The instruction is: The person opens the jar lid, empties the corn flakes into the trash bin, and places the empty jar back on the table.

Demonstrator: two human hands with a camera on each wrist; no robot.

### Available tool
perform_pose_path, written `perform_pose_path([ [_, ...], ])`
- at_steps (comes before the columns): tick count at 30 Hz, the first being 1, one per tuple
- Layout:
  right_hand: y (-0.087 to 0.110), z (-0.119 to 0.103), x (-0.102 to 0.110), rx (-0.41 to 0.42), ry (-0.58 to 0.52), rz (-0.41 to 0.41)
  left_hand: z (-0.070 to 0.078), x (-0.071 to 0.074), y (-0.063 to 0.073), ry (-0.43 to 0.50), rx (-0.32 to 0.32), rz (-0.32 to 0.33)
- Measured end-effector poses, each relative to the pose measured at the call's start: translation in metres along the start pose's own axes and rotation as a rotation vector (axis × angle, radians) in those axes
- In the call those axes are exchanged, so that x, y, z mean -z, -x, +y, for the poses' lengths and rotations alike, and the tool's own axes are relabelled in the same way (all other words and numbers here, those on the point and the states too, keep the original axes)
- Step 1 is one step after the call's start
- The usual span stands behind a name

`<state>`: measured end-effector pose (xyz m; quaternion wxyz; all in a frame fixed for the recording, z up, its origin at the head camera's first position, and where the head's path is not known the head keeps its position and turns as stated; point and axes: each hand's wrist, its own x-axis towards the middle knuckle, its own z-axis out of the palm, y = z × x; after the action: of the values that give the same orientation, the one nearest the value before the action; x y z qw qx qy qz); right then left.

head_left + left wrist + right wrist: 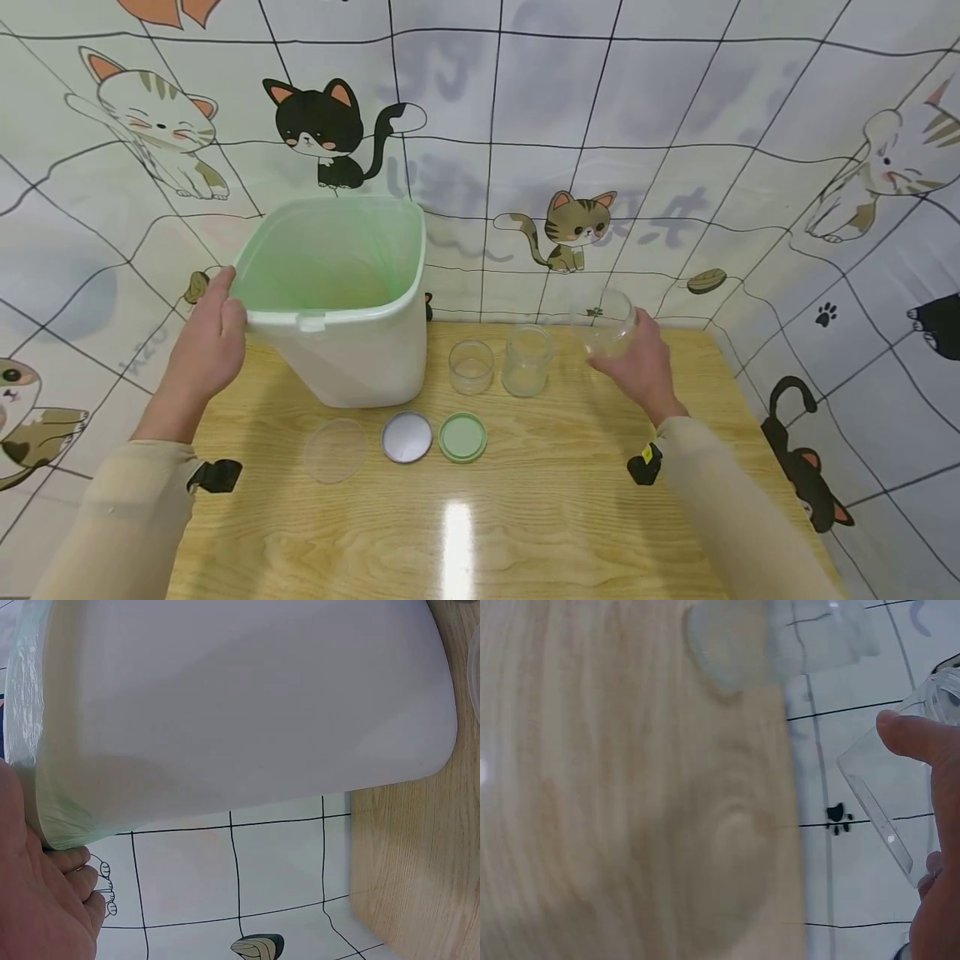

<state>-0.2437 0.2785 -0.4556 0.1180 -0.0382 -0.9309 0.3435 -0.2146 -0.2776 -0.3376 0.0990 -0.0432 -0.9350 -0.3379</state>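
A white trash bin [360,358] with a pale green liner [330,258] stands at the back left of the table. My left hand [213,333] grips its left rim; in the left wrist view, the curled fingers [79,881] are at the lined edge. My right hand [637,362] holds a clear jar [603,321] near the table's back edge. In the right wrist view this clear jar [889,802] is tilted and off the table, thumb on its near side. Left of it stand a taller clear jar [527,360] and a shorter one [471,367].
Before the jars lie a green-rimmed lid [462,437], a silvery-white lid [407,436] and a clear disc-shaped lid [335,450]. The wooden table [540,517] meets a cat-printed sheet [465,100] at its back and sides.
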Motion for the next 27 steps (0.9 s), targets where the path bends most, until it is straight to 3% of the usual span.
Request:
perform_pose_path([
  [5, 0.014, 0.017, -0.023, -0.065, -0.083, -0.064, 0.000, 0.000, -0.001, 0.001, 0.000, 0.003],
  [13, 0.028, 0.038, -0.048, -0.156, -0.198, -0.029, 0.000, -0.001, 0.000, 0.002, 0.012, -0.001],
  [20, 0.039, 0.048, -0.061, -0.258, -0.274, -0.039, 0.000, -0.001, 0.000, -0.002, 0.007, 0.001],
  [27, 0.042, 0.056, -0.069, -0.297, -0.312, -0.054, -0.001, -0.001, 0.000, 0.003, -0.002, 0.013],
])
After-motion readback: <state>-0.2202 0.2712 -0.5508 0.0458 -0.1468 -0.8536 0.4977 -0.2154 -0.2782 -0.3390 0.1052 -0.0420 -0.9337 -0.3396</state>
